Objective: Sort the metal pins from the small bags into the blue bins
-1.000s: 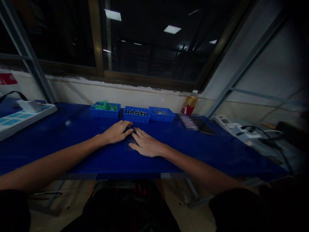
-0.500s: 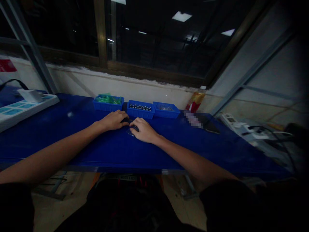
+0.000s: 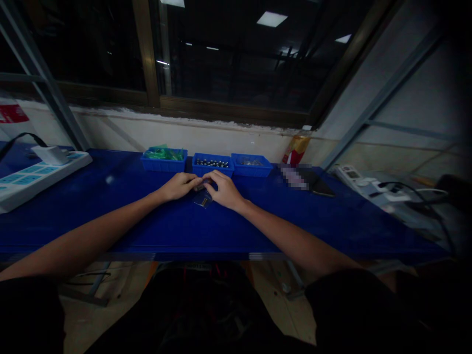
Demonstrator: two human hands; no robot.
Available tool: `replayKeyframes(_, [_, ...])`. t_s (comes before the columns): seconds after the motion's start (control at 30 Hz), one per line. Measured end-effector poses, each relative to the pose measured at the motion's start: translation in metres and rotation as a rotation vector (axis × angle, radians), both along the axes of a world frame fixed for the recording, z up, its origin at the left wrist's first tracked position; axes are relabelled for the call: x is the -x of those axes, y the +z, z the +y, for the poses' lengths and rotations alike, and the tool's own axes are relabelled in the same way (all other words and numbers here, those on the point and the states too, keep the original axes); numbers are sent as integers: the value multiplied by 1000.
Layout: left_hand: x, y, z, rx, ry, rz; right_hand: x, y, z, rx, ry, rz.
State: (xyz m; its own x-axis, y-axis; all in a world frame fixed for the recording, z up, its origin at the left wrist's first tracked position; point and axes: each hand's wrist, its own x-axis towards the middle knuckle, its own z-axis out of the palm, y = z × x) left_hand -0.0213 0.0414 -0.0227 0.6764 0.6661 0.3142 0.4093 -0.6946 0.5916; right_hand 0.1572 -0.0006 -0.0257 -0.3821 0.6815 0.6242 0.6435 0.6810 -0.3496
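Over the blue table [image 3: 155, 226] my two hands meet, both with closed fingers. They pinch the top of a small clear plastic bag [image 3: 202, 198] between them. A few thin gold-coloured pieces show inside the bag, too small to name. My left hand [image 3: 180, 186] holds the bag's left side with thumb and fingertips. On the other side, my right hand [image 3: 222, 189] curls over the bag, hiding part of it. Just beyond my fingers stands a blue bin [image 3: 213, 170] with rows of small dark, shiny-topped parts.
Left of it, another blue bin [image 3: 164, 166] holds green plastic bags; the right bin [image 3: 251, 168] holds clear pieces. A phone-like dark slab [image 3: 319, 186] and a red-gold packet [image 3: 295, 150] lie farther right. Power strips [image 3: 40, 169] flank both sides.
My hands have turned and drawn closer together. The clear bag with gold-coloured pieces now shows below my fingers; before, a dark item was visible between them. The view has shifted slightly.
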Motion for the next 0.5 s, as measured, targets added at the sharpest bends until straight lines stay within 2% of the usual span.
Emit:
replayKeyframes(0.1, [-2,-4,0,145,12,-102,0,0,5,134,-20,211])
replayKeyframes(0.17, [-2,-5,1,124,42,-144,-1,0,9,300,-38,447])
replayKeyframes(0.23, [0,-6,1,-37,71,-155,-2,2,11,463,-47,656])
replayKeyframes(0.3, [0,-4,-2,-255,84,-159,-3,4,10,565,-54,768])
replayKeyframes(0.4, [-1,0,-9,-538,66,-115,-4,6,7,630,-57,819])
replayKeyframes(0.5, [-4,4,-15,-718,7,5,-2,6,2,702,-50,875])
